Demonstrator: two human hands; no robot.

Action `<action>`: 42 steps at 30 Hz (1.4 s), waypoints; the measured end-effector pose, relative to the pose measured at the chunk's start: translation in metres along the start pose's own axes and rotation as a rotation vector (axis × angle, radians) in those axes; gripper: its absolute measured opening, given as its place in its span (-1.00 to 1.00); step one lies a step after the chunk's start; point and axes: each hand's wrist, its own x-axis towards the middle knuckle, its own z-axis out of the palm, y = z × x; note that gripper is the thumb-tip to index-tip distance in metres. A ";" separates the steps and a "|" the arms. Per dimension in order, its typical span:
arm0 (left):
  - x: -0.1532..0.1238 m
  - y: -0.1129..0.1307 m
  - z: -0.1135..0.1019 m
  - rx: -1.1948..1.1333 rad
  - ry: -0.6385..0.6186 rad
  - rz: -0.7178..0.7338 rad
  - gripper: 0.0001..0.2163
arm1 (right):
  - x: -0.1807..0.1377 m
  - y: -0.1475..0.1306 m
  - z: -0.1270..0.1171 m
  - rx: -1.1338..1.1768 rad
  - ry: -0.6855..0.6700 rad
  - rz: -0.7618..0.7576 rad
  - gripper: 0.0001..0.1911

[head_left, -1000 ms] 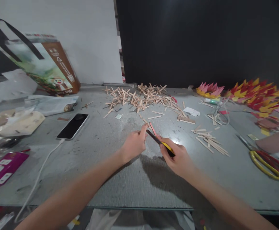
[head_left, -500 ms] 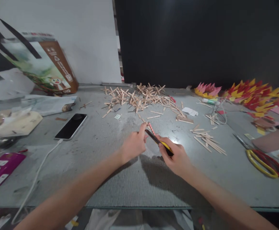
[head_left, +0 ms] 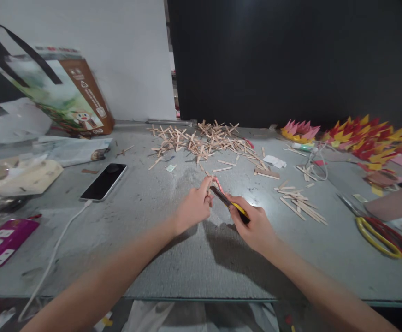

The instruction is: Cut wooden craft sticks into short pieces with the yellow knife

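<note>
One striped strip [head_left: 221, 186] is now bent, its hold by left fingers [head_left: 204, 186] unclear, yellow-black tool [head_left: 225, 199] clasped by right fingers [head_left: 234, 216].

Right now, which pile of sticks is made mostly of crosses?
The larger far pile; the smaller pile, right of the right hand, has loose, single sticks.

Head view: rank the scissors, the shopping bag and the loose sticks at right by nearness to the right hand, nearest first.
1. Loose sticks: just right of the right hand.
2. Scissors: farther right.
3. Shopping bag: far left, at the back.
</note>
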 end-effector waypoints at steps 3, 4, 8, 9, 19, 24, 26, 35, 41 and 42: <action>0.000 0.004 -0.003 0.072 -0.002 -0.020 -0.46 | 0.001 -0.002 0.000 -0.023 0.009 0.013 -0.65; 0.001 0.004 -0.004 0.123 -0.007 -0.029 -0.47 | 0.001 -0.002 0.000 -0.028 0.010 0.020 -0.65; 0.002 0.005 -0.005 0.148 -0.018 -0.032 -0.47 | 0.001 -0.003 0.001 -0.024 0.012 0.037 -0.66; 0.001 0.004 -0.005 0.104 -0.013 -0.027 -0.47 | 0.001 -0.002 0.000 -0.019 0.012 0.036 -0.66; 0.000 -0.010 0.005 0.001 0.047 -0.051 -0.56 | 0.002 0.001 0.002 -0.012 -0.034 0.019 -0.62; 0.003 -0.016 0.011 0.001 0.093 -0.054 -0.54 | 0.003 0.000 0.002 -0.010 -0.050 0.020 -0.59; 0.003 -0.017 0.012 -0.022 0.120 -0.031 -0.51 | 0.003 0.000 0.002 -0.015 -0.059 0.029 -0.59; 0.009 -0.025 0.022 -0.352 0.203 0.016 -0.41 | 0.003 -0.001 0.010 0.107 -0.067 0.011 -0.55; 0.011 -0.030 0.031 -0.555 0.193 0.027 -0.48 | 0.003 -0.005 0.012 0.225 -0.083 0.090 -0.56; 0.011 -0.031 0.031 -0.559 0.185 0.039 -0.51 | 0.003 -0.005 0.012 0.228 -0.077 0.103 -0.57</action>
